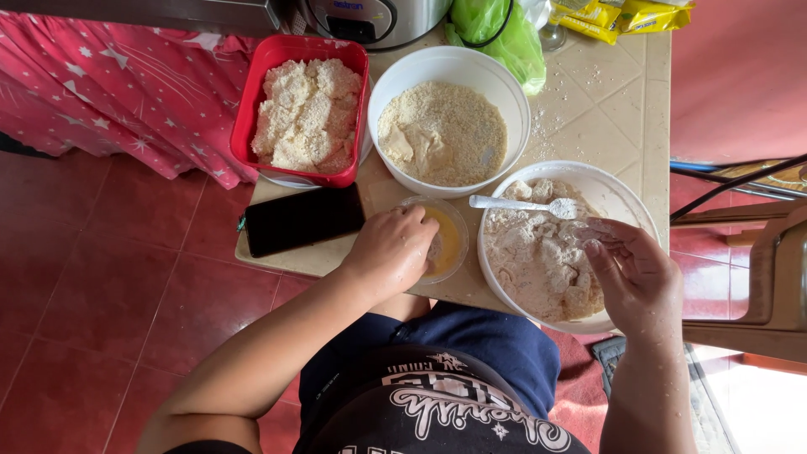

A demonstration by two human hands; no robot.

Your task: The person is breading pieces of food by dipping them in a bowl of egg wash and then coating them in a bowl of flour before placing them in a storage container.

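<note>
At table's far edge [626, 109] — yellow packets [622, 15]

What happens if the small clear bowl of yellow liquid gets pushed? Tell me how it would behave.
The small clear bowl looks thin and light, so it would probably slide easily on the tiled table. Its yellow liquid would likely slosh. The left hand over its rim may steady it; the large flour bowl beside it blocks rightward travel.

Head camera, near, steeply down, seemingly overhead.

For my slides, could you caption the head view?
Left hand dips into a small bowl; right hand hovers over a floured bowl.
</note>
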